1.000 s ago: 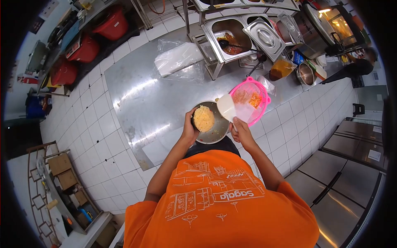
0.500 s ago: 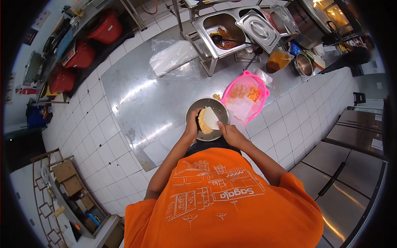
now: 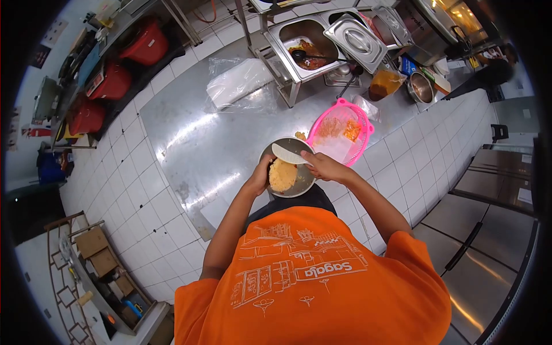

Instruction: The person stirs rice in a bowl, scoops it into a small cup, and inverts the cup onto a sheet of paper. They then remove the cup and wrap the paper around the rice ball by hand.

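A round grey bowl (image 3: 300, 183) with a pale rim is held close to my body at the table's edge. Inside it, on the left, lies a yellowish lump of food (image 3: 283, 175). My left hand (image 3: 262, 174) reaches over the bowl's left side, thumb by the food, with its fingers partly hidden. My right hand (image 3: 323, 167) is closed on the handle of a white paddle (image 3: 287, 154), whose broad blade spans the upper part of the bowl above the food.
Beyond the bowl, a pink basket (image 3: 368, 131) holds orange bits and white sheets on the steel table (image 3: 190, 155). Plastic-wrapped white sheets (image 3: 238, 82) lie farther back, beside a rack of metal food pans (image 3: 282, 43). A person's dark sleeve (image 3: 489, 77) shows at right.
My right hand has moved the paddle up and turned it crosswise, off the food. More of the yellowish lump shows, now flatter in the bowl's left side.
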{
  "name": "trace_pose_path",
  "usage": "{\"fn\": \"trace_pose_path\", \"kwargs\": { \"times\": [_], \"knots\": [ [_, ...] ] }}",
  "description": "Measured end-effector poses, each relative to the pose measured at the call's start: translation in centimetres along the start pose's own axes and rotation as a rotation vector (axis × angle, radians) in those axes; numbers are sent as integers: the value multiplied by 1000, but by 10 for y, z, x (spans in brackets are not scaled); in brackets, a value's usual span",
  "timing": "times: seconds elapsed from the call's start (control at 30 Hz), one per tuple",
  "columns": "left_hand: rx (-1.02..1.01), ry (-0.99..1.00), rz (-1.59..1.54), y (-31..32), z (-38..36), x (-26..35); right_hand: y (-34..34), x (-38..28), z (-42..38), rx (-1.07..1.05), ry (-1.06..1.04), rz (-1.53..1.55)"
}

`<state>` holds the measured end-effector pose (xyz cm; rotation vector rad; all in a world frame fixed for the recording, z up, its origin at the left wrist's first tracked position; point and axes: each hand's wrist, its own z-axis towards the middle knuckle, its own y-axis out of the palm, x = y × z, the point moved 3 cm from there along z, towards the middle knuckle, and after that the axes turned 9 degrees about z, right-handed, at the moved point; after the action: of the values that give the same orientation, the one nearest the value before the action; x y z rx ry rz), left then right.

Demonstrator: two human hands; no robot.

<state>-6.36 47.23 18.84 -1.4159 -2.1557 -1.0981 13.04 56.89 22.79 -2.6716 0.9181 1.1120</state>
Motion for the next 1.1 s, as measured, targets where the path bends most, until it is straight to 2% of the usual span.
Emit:
{"fn": "trace_pose_path", "kwargs": {
  "times": [0.1, 0.2, 0.27, 0.37, 0.4, 0.43, 0.5, 0.6, 0.63, 0.73, 0.93, 1.1],
  "knots": [
    [30, -18, -63, 2, -3, 0, 12, -8, -4, 318, -355, -452],
    [-18, -56, -125, -1, 0, 4, 19, -17, -8, 331, -261, -681],
    [-38, -79, -171, -2, 2, 6, 8, -7, 4, 305, -280, -696],
    [-32, 46, -301, 4, 4, 7, -2, -15, -3, 359, -403, -597],
    [46, 55, -345, 6, 4, 6, -1, -23, -9, 384, -458, -544],
    [124, 65, -389, 8, 5, 4, 8, -29, -19, 508, -566, -551],
    [232, 137, -445, 12, 6, 4, 29, -28, -31, 528, -573, -692],
    [371, 295, -363, 14, 13, -11, 54, -33, -40, 592, -531, -792],
    [537, 452, -169, 16, 17, -13, 54, -36, -39, 609, -497, -773],
    [461, 493, -361, 17, 17, -14, 54, -34, -34, 610, -421, -718],
    [288, 588, -284, 16, 11, -7, 55, -42, -41, 496, -418, -579],
    [316, 319, -635, 25, -3, 2, 35, -26, -37, 526, -504, -450]
  ]
}}
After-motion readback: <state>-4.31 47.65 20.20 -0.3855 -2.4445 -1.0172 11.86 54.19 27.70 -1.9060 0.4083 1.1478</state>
